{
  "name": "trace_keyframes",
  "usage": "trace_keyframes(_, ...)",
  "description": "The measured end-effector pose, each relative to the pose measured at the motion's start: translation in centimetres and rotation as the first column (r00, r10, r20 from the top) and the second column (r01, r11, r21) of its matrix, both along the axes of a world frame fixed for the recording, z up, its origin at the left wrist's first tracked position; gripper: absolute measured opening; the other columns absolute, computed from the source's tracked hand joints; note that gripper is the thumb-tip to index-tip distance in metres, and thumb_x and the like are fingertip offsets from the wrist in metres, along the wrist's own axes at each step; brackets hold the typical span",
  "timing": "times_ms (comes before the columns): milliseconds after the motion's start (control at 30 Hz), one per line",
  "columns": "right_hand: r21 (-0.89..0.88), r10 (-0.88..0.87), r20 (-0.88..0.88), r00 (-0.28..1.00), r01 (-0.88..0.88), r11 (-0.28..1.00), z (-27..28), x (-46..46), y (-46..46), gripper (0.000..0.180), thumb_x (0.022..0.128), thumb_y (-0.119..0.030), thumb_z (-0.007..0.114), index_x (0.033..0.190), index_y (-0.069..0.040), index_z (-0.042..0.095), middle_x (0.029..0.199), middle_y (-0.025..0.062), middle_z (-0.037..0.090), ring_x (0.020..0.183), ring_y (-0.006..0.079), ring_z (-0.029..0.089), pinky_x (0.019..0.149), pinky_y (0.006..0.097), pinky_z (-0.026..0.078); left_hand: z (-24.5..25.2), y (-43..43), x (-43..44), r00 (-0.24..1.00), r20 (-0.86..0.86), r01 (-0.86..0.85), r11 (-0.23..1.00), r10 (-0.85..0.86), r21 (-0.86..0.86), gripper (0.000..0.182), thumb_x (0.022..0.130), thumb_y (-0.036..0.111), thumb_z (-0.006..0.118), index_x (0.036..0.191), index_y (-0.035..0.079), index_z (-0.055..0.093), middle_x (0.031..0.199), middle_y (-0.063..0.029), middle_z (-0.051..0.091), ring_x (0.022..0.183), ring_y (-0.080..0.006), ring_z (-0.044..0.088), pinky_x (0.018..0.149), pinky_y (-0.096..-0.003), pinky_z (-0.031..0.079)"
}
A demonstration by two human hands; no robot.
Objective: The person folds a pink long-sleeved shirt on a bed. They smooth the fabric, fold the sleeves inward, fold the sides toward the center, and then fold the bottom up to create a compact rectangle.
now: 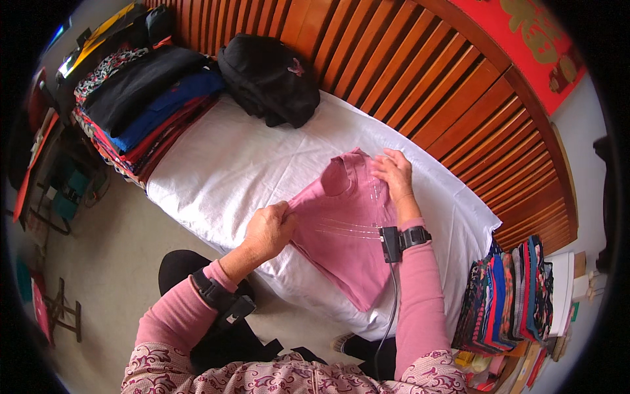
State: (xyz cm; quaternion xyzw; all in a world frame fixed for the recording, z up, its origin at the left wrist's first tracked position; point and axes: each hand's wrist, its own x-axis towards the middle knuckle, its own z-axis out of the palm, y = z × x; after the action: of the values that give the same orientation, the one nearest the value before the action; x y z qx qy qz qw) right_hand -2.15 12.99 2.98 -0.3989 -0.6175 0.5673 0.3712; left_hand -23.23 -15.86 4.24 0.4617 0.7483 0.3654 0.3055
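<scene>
A pink garment (352,246) with a round neckline and thin shiny lines lies on the white sheet (197,172) before me, its sides folded in. My left hand (269,227) grips its left edge between thumb and fingers. On the right, my right hand (395,177) rests with fingers spread at the top right edge of the garment, near the neckline. Both wrists wear black straps with small devices, and a cable runs down from the right one.
Folded clothes (147,108) are stacked at the sheet's far left, beside a black cloth bundle (268,79). A slatted wooden backrest (393,74) runs along the back. More folded clothes (507,295) stand in a row at the right. A small wooden stool (64,308) is at the lower left.
</scene>
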Motion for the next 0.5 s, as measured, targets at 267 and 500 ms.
trace_keyframes(267,0.406,-0.219,0.768,0.602,-0.193,0.893,-0.2,10.1,-0.7,0.029,0.094,-0.023,0.062,0.112,0.0,0.066,0.103,0.0174,0.072,0.096,0.0265,0.07,0.086,0.0379,0.054,1.0,-0.9,0.4,0.862,-0.507,-0.068,0.994,0.017,-0.083,0.04,0.087,0.034,0.07,0.105,0.002,0.054,0.093,-0.0185,0.066,0.089,-0.0382,0.068,0.072,-0.0479,0.055)
trace_keyframes(500,0.321,-0.096,0.812,0.576,-0.303,0.897,0.1,14.0,-2.1,0.037,0.087,-0.029,0.063,0.113,-0.004,0.063,0.109,0.0209,0.07,0.107,0.0403,0.065,0.094,0.0456,0.051,-0.3,0.0,-0.5,0.891,-0.438,0.03,0.979,-0.118,-0.204,0.04,0.084,0.038,0.074,0.095,0.001,0.061,0.094,-0.0202,0.069,0.094,-0.0393,0.068,0.076,-0.0492,0.054)
